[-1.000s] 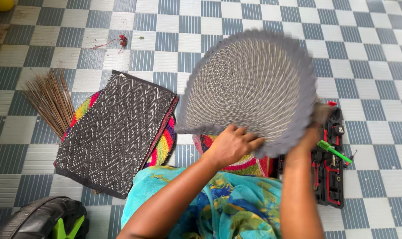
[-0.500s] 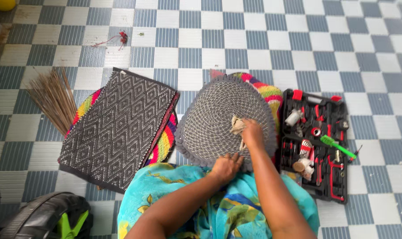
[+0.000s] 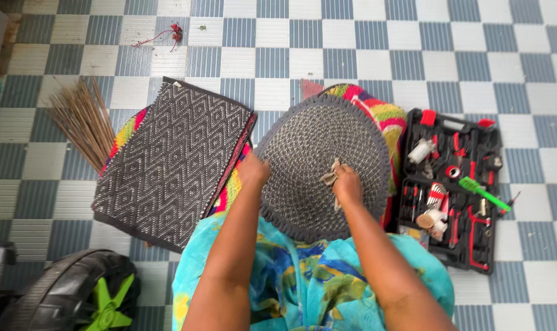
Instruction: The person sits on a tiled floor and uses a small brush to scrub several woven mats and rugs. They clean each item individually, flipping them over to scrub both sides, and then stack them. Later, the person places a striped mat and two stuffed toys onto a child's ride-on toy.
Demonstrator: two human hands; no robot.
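Round grey mat (image 3: 315,153) flat on the floor, both hands on it
Left hand (image 3: 254,168) grips its left edge, fingers hidden; right hand (image 3: 347,185) pinches a crumpled cloth (image 3: 331,176) at centre. A multicoloured rug (image 3: 386,116) lies mostly hidden beneath; open tool case (image 3: 453,187) just right

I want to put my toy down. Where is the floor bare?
Bare tiles lie beyond the round grey mat and the tool case, toward the top. It is crowded between the zigzag mat, left hand and right hand.

Mat: I see 1 round grey woven mat (image 3: 315,153) with scalloped edge, lying flat on the colourful rug.
Cloth: small crumpled beige cloth (image 3: 331,176) on its middle.
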